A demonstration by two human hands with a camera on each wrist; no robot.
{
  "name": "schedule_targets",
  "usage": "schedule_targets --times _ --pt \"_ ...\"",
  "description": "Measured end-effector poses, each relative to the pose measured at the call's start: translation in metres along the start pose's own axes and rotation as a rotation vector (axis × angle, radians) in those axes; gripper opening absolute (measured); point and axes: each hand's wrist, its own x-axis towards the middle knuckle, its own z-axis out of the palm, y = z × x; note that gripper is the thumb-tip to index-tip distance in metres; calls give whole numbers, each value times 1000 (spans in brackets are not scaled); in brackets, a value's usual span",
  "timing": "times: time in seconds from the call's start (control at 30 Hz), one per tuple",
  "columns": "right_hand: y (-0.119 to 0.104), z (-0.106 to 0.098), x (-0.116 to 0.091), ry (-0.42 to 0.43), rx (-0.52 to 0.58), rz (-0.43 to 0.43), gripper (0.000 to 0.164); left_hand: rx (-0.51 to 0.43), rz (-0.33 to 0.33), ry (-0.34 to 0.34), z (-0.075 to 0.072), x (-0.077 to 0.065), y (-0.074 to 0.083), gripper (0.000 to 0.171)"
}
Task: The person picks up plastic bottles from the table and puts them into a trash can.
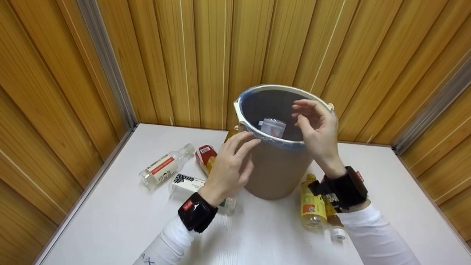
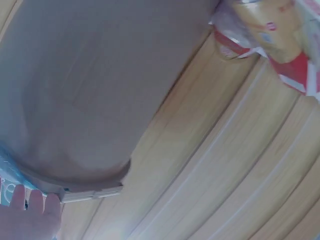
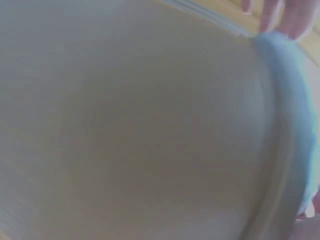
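A grey-brown bin [image 1: 274,175] with a pale rim and a bluish plastic liner stands upright on the white table. Inside its mouth is a clear plastic container [image 1: 273,128], apart from both hands. My left hand [image 1: 231,167] is at the bin's front left, fingers loosely bent near the rim, nothing between them. Over the right side of the rim, my right hand [image 1: 319,129] has its fingers spread from the thumb and holds nothing. Fingers [image 2: 35,202] show beside the rim in the left wrist view; whether they touch it I cannot tell.
Left of the bin lie a clear bottle [image 1: 165,167] with a white-and-red label, a red package [image 1: 206,154] and a white-labelled item [image 1: 187,184]. A yellow-labelled bottle [image 1: 312,208] and a white-capped one [image 1: 337,232] lie under the right forearm. Wood-look walls [image 1: 206,55] enclose the table.
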Motion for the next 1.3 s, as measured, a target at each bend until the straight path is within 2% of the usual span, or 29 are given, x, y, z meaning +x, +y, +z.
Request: schedule_targets --times 0.13,0.23,0.33,0.43,0.57,0.7,0.83,0.9,1.07,1.23,1.3 --pt "-5 3 -21 52 121 -123 20 34 -53 -60 -4 -18 -18 48" --pt "-7 7 -39 53 205 -175 16 59 -104 -142 -8 -34 -33 47" --pt "-4 13 -57 36 274 -183 15 81 -158 -229 -14 -52 -49 48" --pt "3 21 -75 -11 283 -153 15 107 -207 -291 -20 -68 -65 48" --pt "16 36 -96 -93 258 -56 15 148 -263 -336 -29 -87 -84 43" --pt "31 53 -115 -128 261 64 15 169 -309 -394 -38 -104 -97 42" --pt "44 66 -129 -108 312 203 16 184 -334 -478 -44 -117 -105 43" --pt "48 72 -134 -109 356 300 18 183 -341 -514 -47 -123 -107 42" --pt "60 83 -143 -170 418 508 27 199 -340 -584 -52 -134 -111 47" --pt "71 88 -147 -205 396 579 33 220 -296 -641 -56 -139 -114 58" --pt "74 89 -148 -211 386 588 35 213 -299 -661 -58 -140 -114 64"
